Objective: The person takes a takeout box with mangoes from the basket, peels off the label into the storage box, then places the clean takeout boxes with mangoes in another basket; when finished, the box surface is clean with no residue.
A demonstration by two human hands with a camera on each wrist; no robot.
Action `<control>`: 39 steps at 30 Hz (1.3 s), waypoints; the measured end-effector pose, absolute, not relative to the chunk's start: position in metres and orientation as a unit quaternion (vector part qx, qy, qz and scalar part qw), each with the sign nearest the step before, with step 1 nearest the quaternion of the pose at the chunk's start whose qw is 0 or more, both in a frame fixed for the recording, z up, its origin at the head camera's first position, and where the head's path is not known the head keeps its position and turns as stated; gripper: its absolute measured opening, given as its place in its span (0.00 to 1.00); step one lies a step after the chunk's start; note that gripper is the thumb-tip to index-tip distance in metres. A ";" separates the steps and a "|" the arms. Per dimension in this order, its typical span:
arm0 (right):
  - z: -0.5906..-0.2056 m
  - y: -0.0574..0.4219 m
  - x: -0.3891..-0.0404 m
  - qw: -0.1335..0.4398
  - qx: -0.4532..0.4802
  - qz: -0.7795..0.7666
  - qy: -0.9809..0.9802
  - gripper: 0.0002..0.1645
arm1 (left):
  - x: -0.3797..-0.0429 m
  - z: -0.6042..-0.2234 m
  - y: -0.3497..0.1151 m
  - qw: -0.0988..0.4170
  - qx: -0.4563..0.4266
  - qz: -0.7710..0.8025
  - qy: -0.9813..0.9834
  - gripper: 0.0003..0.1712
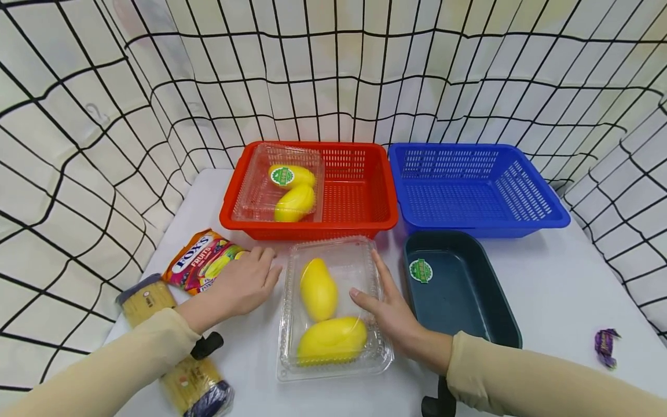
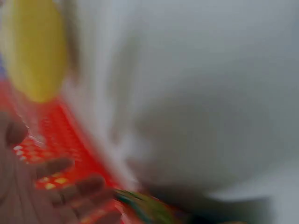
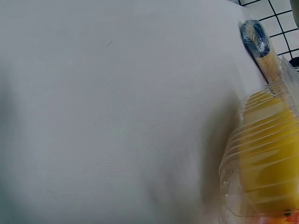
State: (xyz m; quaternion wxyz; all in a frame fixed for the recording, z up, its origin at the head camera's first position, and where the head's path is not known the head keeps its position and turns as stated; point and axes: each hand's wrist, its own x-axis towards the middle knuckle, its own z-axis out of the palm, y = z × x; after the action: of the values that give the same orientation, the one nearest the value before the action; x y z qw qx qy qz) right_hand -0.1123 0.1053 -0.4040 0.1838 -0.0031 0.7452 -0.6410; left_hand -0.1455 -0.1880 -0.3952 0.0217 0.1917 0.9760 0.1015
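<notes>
My right hand [image 1: 393,313] holds the right edge of a clear plastic clamshell box [image 1: 351,255], its thumb over the lid and its fingers along the side. Inside the box lie two yellow mangoes, one upper mango [image 1: 319,292] and one lower mango [image 1: 332,340]. In the right wrist view the ribbed box side [image 3: 231,172] shows at the right. My left hand [image 1: 244,284] is left of the box, beside the Fox's Fruits candy bag [image 1: 195,260], and overlaps that bag's edge. Its fingers [image 2: 86,186] are loosely extended with nothing in them in the blurred left wrist view.
Behind stand a red basket [image 1: 312,231], holding another clamshell of mangoes [image 1: 294,202], and a blue basket [image 1: 484,226]. A dark green tray [image 1: 453,295] sits right of my box. Long yellow packs [image 1: 195,376] lie at left, a purple-wrapped sweet [image 1: 605,347] far right. Black netting [image 1: 336,81] surrounds the table.
</notes>
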 end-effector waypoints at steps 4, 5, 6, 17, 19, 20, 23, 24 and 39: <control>-0.403 0.109 -0.112 0.183 0.006 -0.637 0.749 0.53 | -0.149 -0.414 -0.195 0.111 0.237 0.063 0.963 0.36; -0.402 0.110 -0.112 0.183 0.008 -0.638 0.748 0.52 | -0.148 -0.417 -0.194 0.133 0.249 0.056 0.958 0.42; -0.401 0.112 -0.112 0.182 0.008 -0.640 0.746 0.52 | -0.147 -0.420 -0.192 0.154 0.257 0.051 0.953 0.47; -0.374 0.129 -0.112 0.212 0.003 -0.644 0.735 0.50 | -0.142 -0.422 -0.175 0.264 0.232 0.045 0.935 0.77; -0.366 0.136 -0.110 0.228 -0.007 -0.648 0.727 0.49 | -0.142 -0.422 -0.177 0.261 0.228 0.044 0.937 0.78; -0.362 0.140 -0.110 0.234 -0.015 -0.649 0.724 0.49 | -0.142 -0.422 -0.178 0.258 0.227 0.046 0.938 0.79; -0.347 0.156 -0.111 0.247 -0.041 -0.649 0.718 0.47 | -0.141 -0.423 -0.182 0.249 0.225 0.048 0.941 0.81; -0.342 0.162 -0.112 0.249 -0.051 -0.650 0.716 0.46 | -0.141 -0.423 -0.183 0.245 0.225 0.047 0.942 0.81; -0.268 0.284 -0.228 0.077 0.006 -0.700 0.710 0.49 | -0.147 -0.429 -0.183 0.251 0.245 0.073 0.934 0.83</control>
State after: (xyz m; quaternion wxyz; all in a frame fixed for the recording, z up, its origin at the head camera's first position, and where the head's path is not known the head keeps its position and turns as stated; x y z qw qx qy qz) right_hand -0.2278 0.2837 -0.2677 0.0769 0.0056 0.7099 -0.7001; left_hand -0.1470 -0.1833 -0.4294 0.2513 0.2446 0.9337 0.0727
